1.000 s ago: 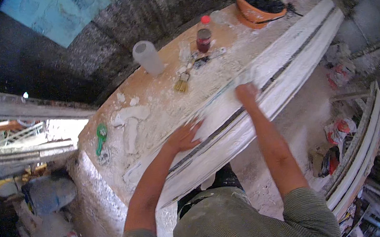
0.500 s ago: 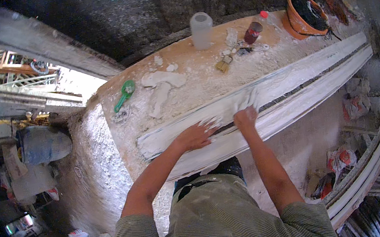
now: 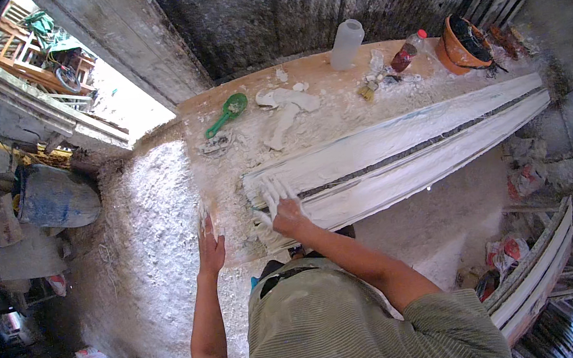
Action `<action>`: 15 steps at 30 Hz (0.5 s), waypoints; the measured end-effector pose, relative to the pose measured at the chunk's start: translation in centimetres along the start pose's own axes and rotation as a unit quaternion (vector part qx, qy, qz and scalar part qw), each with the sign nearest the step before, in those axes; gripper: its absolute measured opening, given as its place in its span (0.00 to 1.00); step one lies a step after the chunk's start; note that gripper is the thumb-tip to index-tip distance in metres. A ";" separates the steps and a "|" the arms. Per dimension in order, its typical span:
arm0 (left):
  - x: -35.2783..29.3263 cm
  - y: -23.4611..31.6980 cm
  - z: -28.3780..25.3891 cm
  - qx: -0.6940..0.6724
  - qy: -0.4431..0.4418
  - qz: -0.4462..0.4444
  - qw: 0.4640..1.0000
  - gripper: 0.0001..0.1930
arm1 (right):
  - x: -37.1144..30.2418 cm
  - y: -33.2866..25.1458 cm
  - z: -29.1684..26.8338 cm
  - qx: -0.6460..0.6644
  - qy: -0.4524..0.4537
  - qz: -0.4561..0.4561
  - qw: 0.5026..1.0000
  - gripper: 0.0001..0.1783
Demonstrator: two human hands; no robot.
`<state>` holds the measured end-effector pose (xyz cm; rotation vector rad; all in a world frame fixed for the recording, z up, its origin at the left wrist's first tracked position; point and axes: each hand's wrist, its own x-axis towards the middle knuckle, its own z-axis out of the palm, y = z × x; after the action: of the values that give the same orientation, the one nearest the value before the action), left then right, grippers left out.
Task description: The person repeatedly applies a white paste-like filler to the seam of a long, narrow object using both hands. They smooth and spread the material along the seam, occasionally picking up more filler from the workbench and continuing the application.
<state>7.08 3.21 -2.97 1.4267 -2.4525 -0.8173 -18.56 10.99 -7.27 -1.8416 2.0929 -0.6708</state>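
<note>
A long white plaster-coated piece (image 3: 396,132) with a dark slot along its length lies across the worktable (image 3: 225,176). My right hand (image 3: 290,215) is at its left end, white-smeared fingers spread over the surface near the slot. Off that end, by the table's left edge, my left hand (image 3: 211,245) has its fingers stretched out, the tips coated white, and holds nothing. A green scoop (image 3: 226,116) lies farther back, beside pale scraps of plaster (image 3: 285,114).
At the back stand a translucent white jug (image 3: 346,44), a red-capped bottle (image 3: 406,53) of dark liquid and an orange bucket (image 3: 458,55). A small brush (image 3: 367,90) lies before them. Another long white piece (image 3: 538,276) leans at lower right; a blue barrel (image 3: 57,196) stands left.
My left hand has come off the white piece and moved left. My right hand has slid left along it to its end, and its fingers have spread. The view has shifted.
</note>
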 end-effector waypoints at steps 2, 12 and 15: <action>-1.0 -0.8 -0.7 -0.023 0.018 0.006 1.000 0.36 | 0.5 0.4 -1.2 -0.016 -0.048 0.061 0.997 0.42; -0.3 -0.9 1.0 -0.060 -0.045 0.056 0.996 0.36 | 0.8 0.1 -2.5 -0.047 -0.041 -0.054 0.997 0.33; 1.6 0.7 0.6 0.025 -0.065 0.149 0.986 0.32 | -0.4 -0.8 -3.7 -0.032 0.005 0.096 0.995 0.27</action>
<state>5.50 2.32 -3.28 1.0104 -2.7108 -0.8086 -19.68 11.88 -3.70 -1.6443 2.2852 -0.5721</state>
